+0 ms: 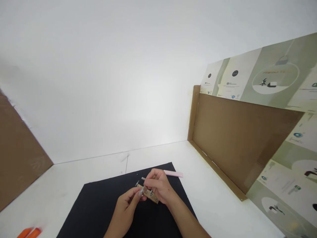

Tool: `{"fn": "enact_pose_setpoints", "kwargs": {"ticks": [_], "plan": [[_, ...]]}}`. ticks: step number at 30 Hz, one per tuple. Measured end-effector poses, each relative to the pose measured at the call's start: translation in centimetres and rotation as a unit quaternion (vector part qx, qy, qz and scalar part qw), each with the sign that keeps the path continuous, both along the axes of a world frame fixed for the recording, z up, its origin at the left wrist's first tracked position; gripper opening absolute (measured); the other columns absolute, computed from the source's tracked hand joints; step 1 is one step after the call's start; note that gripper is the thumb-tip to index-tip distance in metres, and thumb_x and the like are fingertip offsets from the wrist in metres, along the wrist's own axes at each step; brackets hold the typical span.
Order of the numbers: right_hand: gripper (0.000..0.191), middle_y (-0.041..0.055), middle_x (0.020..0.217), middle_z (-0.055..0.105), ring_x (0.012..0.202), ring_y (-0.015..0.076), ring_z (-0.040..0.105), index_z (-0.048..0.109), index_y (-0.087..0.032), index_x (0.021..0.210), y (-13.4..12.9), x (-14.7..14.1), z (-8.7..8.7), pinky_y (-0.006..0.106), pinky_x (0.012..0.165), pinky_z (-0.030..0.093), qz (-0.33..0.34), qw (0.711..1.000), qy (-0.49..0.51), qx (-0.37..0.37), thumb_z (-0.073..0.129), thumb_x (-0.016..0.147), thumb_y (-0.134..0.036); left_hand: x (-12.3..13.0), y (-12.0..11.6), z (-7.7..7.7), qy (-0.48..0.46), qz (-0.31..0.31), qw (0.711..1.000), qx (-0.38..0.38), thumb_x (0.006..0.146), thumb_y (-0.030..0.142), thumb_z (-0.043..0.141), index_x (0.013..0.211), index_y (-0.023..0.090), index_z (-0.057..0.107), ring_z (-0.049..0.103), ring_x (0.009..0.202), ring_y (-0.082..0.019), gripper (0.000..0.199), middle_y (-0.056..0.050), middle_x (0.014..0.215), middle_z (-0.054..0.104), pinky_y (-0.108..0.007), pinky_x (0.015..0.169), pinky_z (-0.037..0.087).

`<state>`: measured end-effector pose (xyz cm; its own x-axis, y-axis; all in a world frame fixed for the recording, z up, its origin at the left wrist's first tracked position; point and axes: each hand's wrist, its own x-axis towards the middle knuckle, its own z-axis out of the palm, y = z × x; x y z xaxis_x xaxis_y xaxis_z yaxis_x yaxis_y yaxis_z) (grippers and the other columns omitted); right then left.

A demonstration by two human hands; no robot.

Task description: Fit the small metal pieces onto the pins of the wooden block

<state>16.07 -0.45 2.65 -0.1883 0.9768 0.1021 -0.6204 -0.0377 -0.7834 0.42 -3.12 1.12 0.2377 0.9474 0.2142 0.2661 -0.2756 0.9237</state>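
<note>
Low in the middle of the head view, a short light-brown strip that looks like wood [154, 198] carries several small metal fittings, perhaps screws or hooks. My left hand [126, 206] grips this strip between thumb and fingers near its left part. Just above it, my right hand [158, 185] is closed in a pinch, with a thin greyish tip [143, 178] sticking out beyond the fingers. What this thin piece is, I cannot tell. Both hands are close together over a black mat [99, 205], and they hide part of the strip.
A pale pink strip [174, 174] lies behind my right hand, across the mat's edge. Orange handles [29, 232] show at the bottom left on the white table [61, 185]. Brown cardboard [19, 155] stands at left, and a cardboard panel [237, 138] with printed sheets [272, 76] at right.
</note>
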Motion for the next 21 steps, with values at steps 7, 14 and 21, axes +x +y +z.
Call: {"fn": "enact_pose_setpoints", "kwargs": {"ticks": [7, 14, 21], "plan": [[0.025, -0.0007, 0.049, 0.062, 0.041, 0.0097, 0.052, 0.06, -0.015, 0.059, 0.2, -0.3, -0.1, 0.022, 0.045, 0.038, -0.011, 1.0, 0.013, -0.023, 0.085, 0.055, -0.017, 0.4, -0.3, 0.3, -0.006, -0.016, 1.0, 0.02, 0.09, 0.049, 0.05, 0.077, 0.019, 0.07, 0.063, 0.074, -0.019, 0.038, -0.004, 0.074, 0.069, -0.024, 0.071, 0.051], [0.017, -0.0016, 0.051, 0.063, 0.049, 0.0083, 0.049, 0.064, -0.015, 0.057, 0.2, 1.1, 0.9, 0.021, 0.052, 0.036, -0.075, 0.996, -0.049, 0.03, 0.08, 0.057, -0.016, -0.1, 0.0, 0.1, -0.015, 0.057, 0.997, 0.041, 0.088, 0.051, 0.053, 0.081, 0.018, 0.069, 0.065, 0.074, -0.02, 0.037, -0.004, 0.075, 0.069, -0.026, 0.072, 0.053], [0.029, 0.0027, 0.062, 0.07, 0.054, 0.0142, 0.063, 0.062, -0.014, 0.063, -0.8, 0.3, 0.6, 0.024, 0.051, 0.043, 0.011, 0.989, -0.129, 0.07, 0.088, 0.055, -0.027, -0.4, 0.5, -0.5, -0.04, 0.11, 0.992, 0.044, 0.085, 0.051, 0.057, 0.091, 0.017, 0.071, 0.066, 0.076, -0.021, 0.038, -0.007, 0.083, 0.072, -0.029, 0.073, 0.056]]}}
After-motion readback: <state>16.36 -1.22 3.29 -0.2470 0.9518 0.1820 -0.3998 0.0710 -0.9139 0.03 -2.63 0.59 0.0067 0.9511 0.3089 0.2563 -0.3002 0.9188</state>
